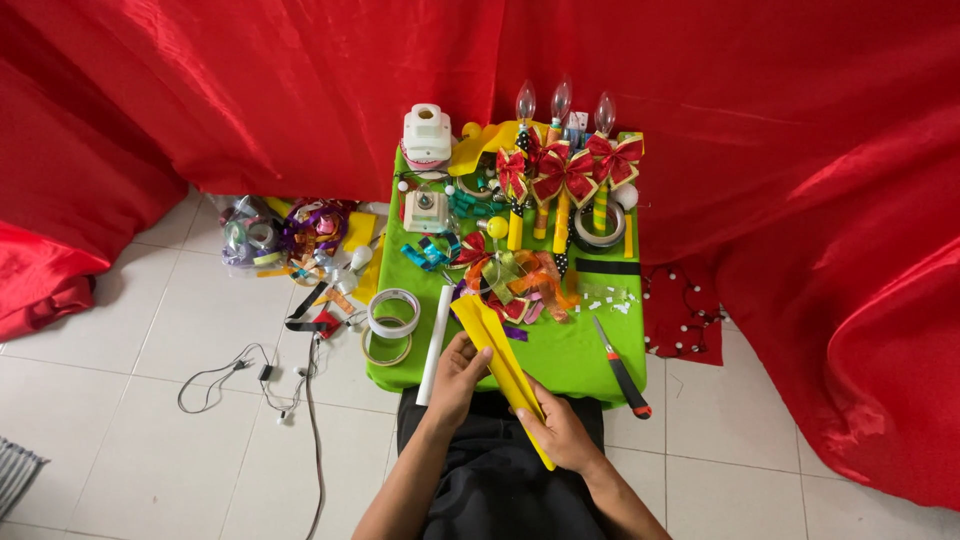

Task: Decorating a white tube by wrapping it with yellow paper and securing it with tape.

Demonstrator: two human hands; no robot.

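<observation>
Our left hand point(458, 378) and right hand point(560, 432) hold the folded yellow paper point(500, 362), fingers clamped on it; a utility knife point(622, 369) lies near on the green desk point(570, 350).

My forearms run off the bottom edge, so my elbows are out of view. My right hand point(562, 436) covers the lower part of the folded yellow paper point(503, 362), and the fingers beneath it are hidden. My left hand point(459, 380) hides part of the paper's near edge. The near edge of the green bench point(560, 355) disappears behind my lap. The white scraps point(610, 300) are too small to make out.
</observation>
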